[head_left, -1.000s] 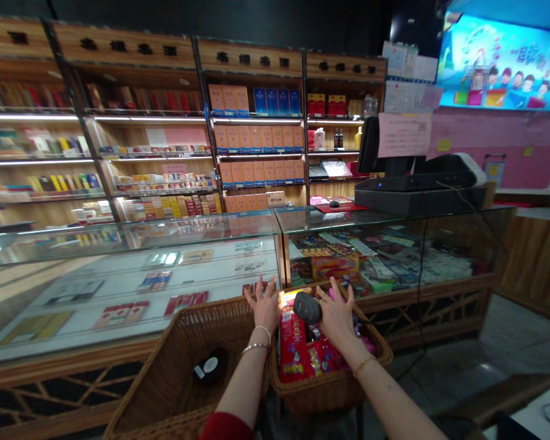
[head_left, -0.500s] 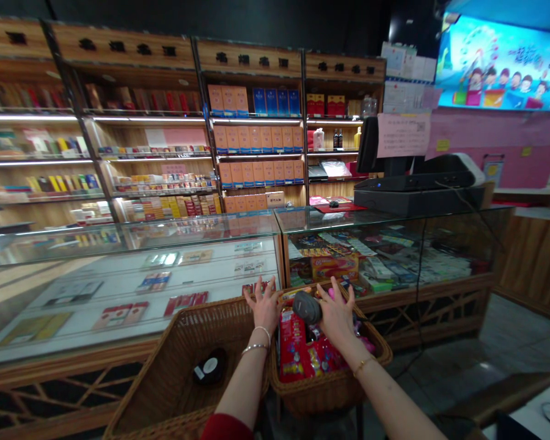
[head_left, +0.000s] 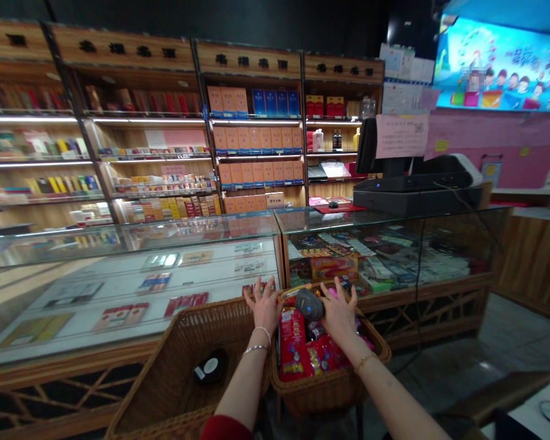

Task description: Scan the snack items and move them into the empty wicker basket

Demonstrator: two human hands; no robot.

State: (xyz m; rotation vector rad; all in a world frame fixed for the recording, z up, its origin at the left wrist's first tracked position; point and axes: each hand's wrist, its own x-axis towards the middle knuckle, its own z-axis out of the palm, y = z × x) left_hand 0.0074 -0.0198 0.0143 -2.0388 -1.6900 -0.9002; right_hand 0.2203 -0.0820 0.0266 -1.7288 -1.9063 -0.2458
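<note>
Left hand (head_left: 264, 310) and right hand (head_left: 340, 315), grips spread apart, hover at wicker baskets (head_left: 162, 374) before the glass worktop (head_left: 201, 231); lit shelves (head_left: 256, 122) stand behind it.

Now a blue light shows on your barcode scanner (head_left: 310, 304), your right hand (head_left: 340, 315) has edged rightward, and the bright glow over the yellow packet (head_left: 297, 291) has gone!

Shelf sign (head_left: 252, 62) reads 名烟名酒. Orange box (head_left: 334, 267) inside the glass case (head_left: 458, 285) is marked "50". Lines printed on the pink paper (head_left: 401, 138): too small to read.
</note>
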